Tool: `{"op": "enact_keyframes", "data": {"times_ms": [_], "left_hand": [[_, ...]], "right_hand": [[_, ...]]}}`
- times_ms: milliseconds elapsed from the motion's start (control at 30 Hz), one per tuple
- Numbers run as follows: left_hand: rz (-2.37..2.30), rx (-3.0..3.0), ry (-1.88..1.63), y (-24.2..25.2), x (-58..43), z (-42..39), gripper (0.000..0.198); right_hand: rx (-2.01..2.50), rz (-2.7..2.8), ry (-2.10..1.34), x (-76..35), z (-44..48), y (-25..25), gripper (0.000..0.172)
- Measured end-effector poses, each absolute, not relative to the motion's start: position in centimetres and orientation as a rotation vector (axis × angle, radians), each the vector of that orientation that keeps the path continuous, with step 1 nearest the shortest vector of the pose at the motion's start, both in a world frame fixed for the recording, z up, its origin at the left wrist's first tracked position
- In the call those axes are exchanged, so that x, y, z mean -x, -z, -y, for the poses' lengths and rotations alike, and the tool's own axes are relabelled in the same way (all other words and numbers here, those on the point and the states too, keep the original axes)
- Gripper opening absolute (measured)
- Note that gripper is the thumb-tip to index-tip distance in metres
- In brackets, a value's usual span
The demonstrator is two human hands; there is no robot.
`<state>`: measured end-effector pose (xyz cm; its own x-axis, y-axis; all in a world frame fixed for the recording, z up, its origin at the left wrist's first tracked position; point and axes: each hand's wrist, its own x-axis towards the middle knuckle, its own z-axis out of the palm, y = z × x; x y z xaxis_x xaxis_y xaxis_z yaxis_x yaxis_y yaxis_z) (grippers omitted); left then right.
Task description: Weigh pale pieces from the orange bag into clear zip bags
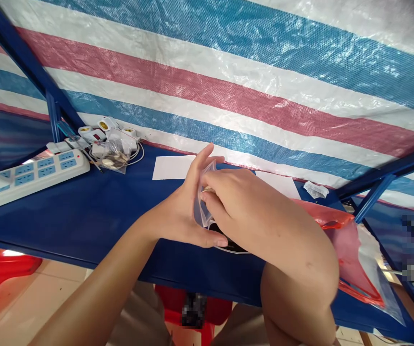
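Observation:
Over the middle of the blue table [127, 211], my left hand [181, 209] curves around a small clear plastic bag [200, 211], its thumb and fingers spread wide along the bag's sides. My right hand [224, 192] crosses in from the right with thumb and forefinger pinched at the bag's opening. A thin, pale edge of a small item shows between those fingertips, too little to name. Beneath both hands lies a black, round-edged object with a light rim [233, 246], mostly covered by my right arm.
White power strips [77, 161] and a clear bag of small parts [115, 158] lie at the left. White paper sheets [170, 167] and a small clear packet [316, 189] are at the back. A red plastic bag [347, 250] lies right. Striped sheeting [207, 91] hangs behind.

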<state>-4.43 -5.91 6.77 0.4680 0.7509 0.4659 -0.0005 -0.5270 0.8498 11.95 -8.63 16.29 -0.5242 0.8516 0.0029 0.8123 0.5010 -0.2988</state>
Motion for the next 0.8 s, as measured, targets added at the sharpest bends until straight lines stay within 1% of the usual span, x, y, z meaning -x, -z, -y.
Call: {"op": "enact_keyframes", "data": {"times_ms": [100, 200, 300, 467, 600, 800], "left_hand": [[-0.628, -1.813, -1.130, -7.0, 4.3, 5.5, 0.125], [-0.633, -1.756, -1.129, -6.9, 4.0, 5.2, 0.119], [-0.608, -1.762, -1.112, -6.7, 3.6, 4.4, 0.112], [-0.587, -1.770, -1.087, -5.9, 3.0, 3.1, 0.102], [-0.602, -1.749, -1.067, -5.5, 2.9, 2.9, 0.099], [-0.621, -1.721, -1.104, -5.5, 3.3, 3.3, 0.097]], "right_hand": [[1.469, 2.615, -0.379, -11.9, 8.4, -16.2, 0.026], [1.450, 2.661, -0.369, -12.0, 8.1, -15.8, 0.022], [1.521, 2.640, -0.339, -12.2, 7.7, -15.5, 0.021], [1.583, 2.581, -0.311, -12.4, 6.6, -15.3, 0.023], [1.559, 2.559, -0.344, -12.5, 6.2, -15.0, 0.027], [1.528, 2.536, -0.329, -12.4, 6.2, -14.7, 0.021]]}}
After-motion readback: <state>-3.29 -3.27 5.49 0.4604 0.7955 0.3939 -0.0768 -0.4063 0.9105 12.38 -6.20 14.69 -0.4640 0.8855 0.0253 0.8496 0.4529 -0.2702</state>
